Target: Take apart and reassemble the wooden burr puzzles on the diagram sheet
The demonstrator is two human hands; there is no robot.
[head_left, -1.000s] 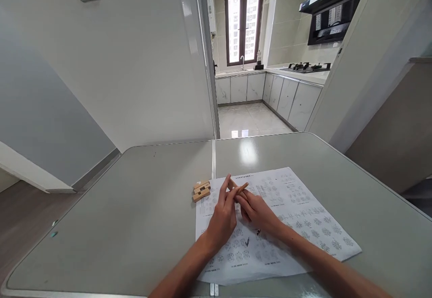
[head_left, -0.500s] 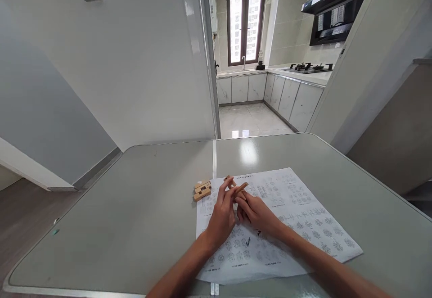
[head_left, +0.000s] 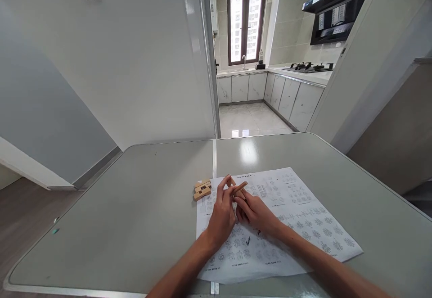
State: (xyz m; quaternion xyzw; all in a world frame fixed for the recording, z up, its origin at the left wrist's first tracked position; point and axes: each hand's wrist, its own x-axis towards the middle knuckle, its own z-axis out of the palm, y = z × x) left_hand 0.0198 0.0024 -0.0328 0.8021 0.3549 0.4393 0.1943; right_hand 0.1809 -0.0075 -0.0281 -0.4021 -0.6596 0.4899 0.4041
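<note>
My left hand (head_left: pixel 223 210) and my right hand (head_left: pixel 253 210) meet above a printed sheet (head_left: pixel 303 219). Between them they grip notched wooden puzzle pieces (head_left: pixel 240 187); one stick points up and to the right, and another shows behind my left fingers. How the pieces fit together is hidden by my fingers. Both hands are closed around them. Left of my hands, several loose wooden puzzle pieces (head_left: pixel 202 190) lie side by side at the sheet's upper left corner. Rows of small line diagrams cover the paper.
The grey table (head_left: pixel 118 226) has a metal seam (head_left: pixel 214 158) running down its middle. A small green bit (head_left: pixel 55 231) lies near its left edge. Beyond the table, a doorway opens on a kitchen with white cabinets (head_left: pixel 239 88) and a gas stove (head_left: pixel 310 67).
My left fingers have shifted slightly over the wooden pieces, and the piece behind them shows a little differently. The loose pieces and the sheet stay in place.
</note>
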